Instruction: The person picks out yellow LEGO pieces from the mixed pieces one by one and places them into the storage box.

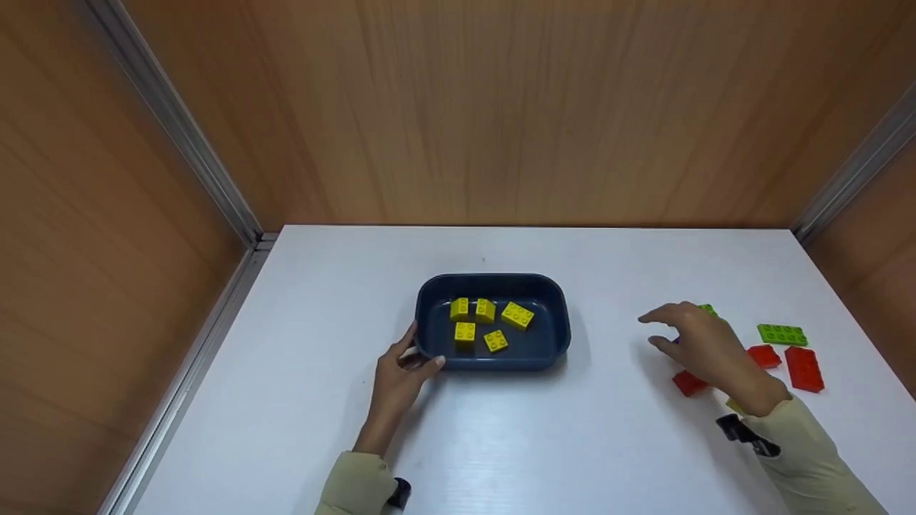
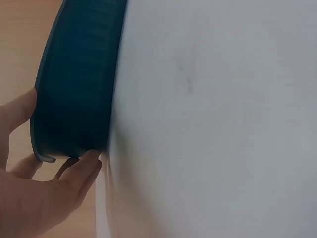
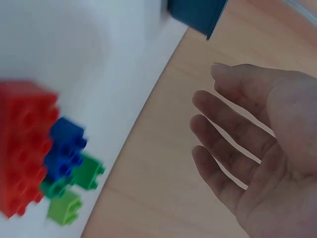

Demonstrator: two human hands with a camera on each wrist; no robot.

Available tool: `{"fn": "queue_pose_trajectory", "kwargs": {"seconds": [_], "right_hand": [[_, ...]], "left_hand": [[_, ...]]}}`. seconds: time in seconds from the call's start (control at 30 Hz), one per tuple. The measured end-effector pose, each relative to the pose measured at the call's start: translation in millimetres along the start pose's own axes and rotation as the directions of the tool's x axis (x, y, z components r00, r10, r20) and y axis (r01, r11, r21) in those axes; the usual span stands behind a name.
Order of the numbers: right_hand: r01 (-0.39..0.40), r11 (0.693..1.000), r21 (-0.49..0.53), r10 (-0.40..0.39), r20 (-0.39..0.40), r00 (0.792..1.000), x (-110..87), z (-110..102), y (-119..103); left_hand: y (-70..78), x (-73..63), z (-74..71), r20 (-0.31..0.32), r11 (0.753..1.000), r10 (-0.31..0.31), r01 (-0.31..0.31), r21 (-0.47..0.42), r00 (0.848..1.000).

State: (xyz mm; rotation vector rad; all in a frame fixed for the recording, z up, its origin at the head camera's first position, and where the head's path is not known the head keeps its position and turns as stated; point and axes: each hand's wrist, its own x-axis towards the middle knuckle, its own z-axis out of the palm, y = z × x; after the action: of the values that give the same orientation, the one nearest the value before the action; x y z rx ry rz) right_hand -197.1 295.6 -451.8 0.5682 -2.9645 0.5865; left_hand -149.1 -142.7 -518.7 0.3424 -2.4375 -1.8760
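Note:
A dark blue rectangular tray (image 1: 542, 361) stands mid-table with several yellow toy bricks (image 1: 517, 315) lying in it. At its front left corner my left hand (image 1: 398, 379) holds the tray, thumb on the front rim and fingers along the left side; the left wrist view shows this grip on the blue wall (image 2: 79, 79). My right hand (image 1: 705, 350) hovers over the loose bricks on the right, fingers spread and holding nothing. Under and around it lie a red brick (image 1: 689, 383), another red brick (image 1: 764, 355) and a partly covered yellow one (image 1: 734, 405).
Farther right are a long green brick (image 1: 782, 334) and a larger red brick (image 1: 804, 369). Blue bricks (image 3: 64, 148) and green bricks (image 3: 88, 171) show in the right wrist view. Wooden panels (image 1: 501, 114) enclose the white table (image 1: 322, 300) at the back and sides.

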Motion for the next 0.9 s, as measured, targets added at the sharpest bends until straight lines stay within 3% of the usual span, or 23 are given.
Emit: {"fn": "queue_pose_trajectory", "kwargs": {"seconds": [0.27,0.9], "right_hand": [[-0.15,0.987,0.047,0.148,0.06,0.987,-31.6,-3.7,25.7],[-0.178,0.984,-0.011,0.178,0.004,0.984,-76.5,-8.8,56.4]], "left_hand": [[0.4,-0.4,0.5,-0.006,0.999,0.044,-0.043,0.017,0.999],[0.7,0.0,-1.0,0.004,1.0,0.018,-0.018,0.017,1.0]]}}
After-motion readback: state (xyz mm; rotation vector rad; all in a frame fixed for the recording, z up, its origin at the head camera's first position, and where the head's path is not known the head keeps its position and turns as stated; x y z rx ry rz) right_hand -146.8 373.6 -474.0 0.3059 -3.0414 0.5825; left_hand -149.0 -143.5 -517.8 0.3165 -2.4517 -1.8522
